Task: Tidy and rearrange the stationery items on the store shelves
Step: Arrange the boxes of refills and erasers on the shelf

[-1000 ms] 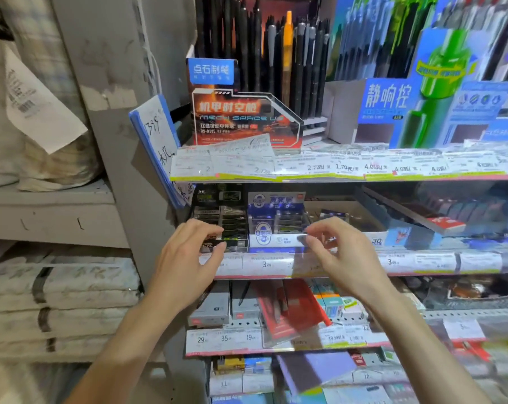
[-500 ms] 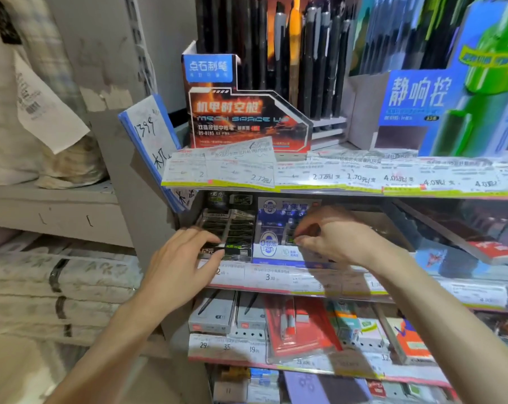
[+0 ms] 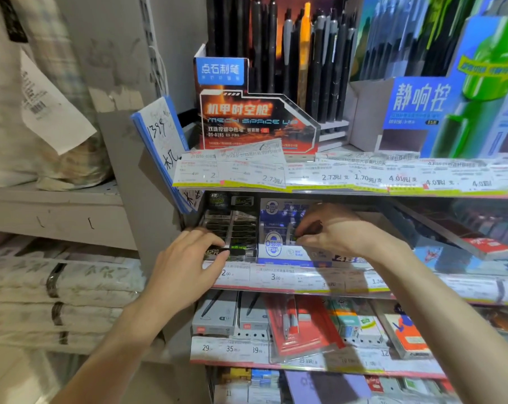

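Observation:
On the middle shelf a black display box (image 3: 232, 228) of small green-labelled packs stands beside a blue-and-white display box (image 3: 276, 246) of small packs. My left hand (image 3: 185, 263) rests on the black box's front left corner, fingers spread over it and thumb against the box front. My right hand (image 3: 331, 231) reaches into the blue-and-white box, fingertips pinched together among the packs; whatever they hold is hidden.
The shelf above (image 3: 334, 182) carries price tags and pen displays (image 3: 276, 53). A blue notepad (image 3: 162, 147) leans at the shelf's left end. Lower shelves hold grey boxes (image 3: 217, 316), a red blister pack (image 3: 299, 325) and erasers. Wrapped paper stacks (image 3: 57, 287) lie left.
My right hand went from the price rail into the blue-and-white box. My left hand slid up onto the black box. The view moved closer.

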{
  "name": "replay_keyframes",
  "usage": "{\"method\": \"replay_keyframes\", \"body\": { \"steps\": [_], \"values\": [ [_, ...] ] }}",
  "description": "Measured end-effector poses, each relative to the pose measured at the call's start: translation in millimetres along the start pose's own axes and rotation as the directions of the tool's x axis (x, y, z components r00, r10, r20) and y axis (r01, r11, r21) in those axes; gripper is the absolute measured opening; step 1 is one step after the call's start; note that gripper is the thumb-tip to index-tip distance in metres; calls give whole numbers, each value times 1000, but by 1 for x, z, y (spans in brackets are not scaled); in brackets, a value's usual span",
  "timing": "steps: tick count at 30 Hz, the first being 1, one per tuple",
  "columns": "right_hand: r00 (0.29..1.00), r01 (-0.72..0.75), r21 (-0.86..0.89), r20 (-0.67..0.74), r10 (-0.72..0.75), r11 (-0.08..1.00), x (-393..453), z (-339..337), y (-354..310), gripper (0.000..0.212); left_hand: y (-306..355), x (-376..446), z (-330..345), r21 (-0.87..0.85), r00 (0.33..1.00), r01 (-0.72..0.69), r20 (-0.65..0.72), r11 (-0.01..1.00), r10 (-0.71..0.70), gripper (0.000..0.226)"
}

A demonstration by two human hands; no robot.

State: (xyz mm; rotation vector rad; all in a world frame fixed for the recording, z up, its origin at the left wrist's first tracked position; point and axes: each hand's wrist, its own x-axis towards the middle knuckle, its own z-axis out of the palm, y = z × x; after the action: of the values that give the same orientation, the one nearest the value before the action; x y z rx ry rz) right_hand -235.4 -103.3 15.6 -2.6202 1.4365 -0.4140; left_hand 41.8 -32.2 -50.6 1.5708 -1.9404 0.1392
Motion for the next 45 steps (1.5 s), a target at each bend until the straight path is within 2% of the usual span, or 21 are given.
{"method": "replay_keyframes", "body": {
  "steps": [4, 11, 21, 24, 27, 30, 35, 42, 45],
  "values": [
    [998, -36, 38, 58, 34, 999, 6, -1, 1, 14, 0, 0, 0, 0, 1000, 5, 5, 1000, -5, 24],
    [980, -111, 20, 169, 106, 994, 8, -1, 2, 29, 1, 1, -1, -7, 1000, 6, 15, 1000, -6, 25],
    [987, -65, 308, -120, 107, 949, -5, 13, 6, 22, 1, 1, -1, -6, 1000, 5, 11, 1000, -5, 24],
    [964, 27, 366, -255, 72, 930, 0, 15, -3, 19, 1, 1, -1, -13, 1000, 0, 0, 1000, 0, 23],
    [953, 113, 345, -303, -3, 932, 11, 19, -27, 13, 1, 0, -1, -25, 1000, -2, -1, 1000, 2, 23],
    [965, 143, 330, -256, -57, 933, 28, 29, -52, 14, 0, 0, -3, -44, 1000, -2, 5, 999, 2, 24],
    [990, 94, 248, -128, -64, 964, 46, 45, -65, 12, -1, 1, -6, -49, 1000, 9, 2, 999, -9, 25],
    [989, 128, 246, -101, -106, 961, 42, 46, -69, 16, -2, 0, -4, -36, 1000, 9, 9, 999, -8, 30],
    [992, 115, 312, -89, -92, 943, 37, 47, -64, 17, -2, -1, -3, -30, 1000, -19, 6, 999, 20, 29]
  ]
}}
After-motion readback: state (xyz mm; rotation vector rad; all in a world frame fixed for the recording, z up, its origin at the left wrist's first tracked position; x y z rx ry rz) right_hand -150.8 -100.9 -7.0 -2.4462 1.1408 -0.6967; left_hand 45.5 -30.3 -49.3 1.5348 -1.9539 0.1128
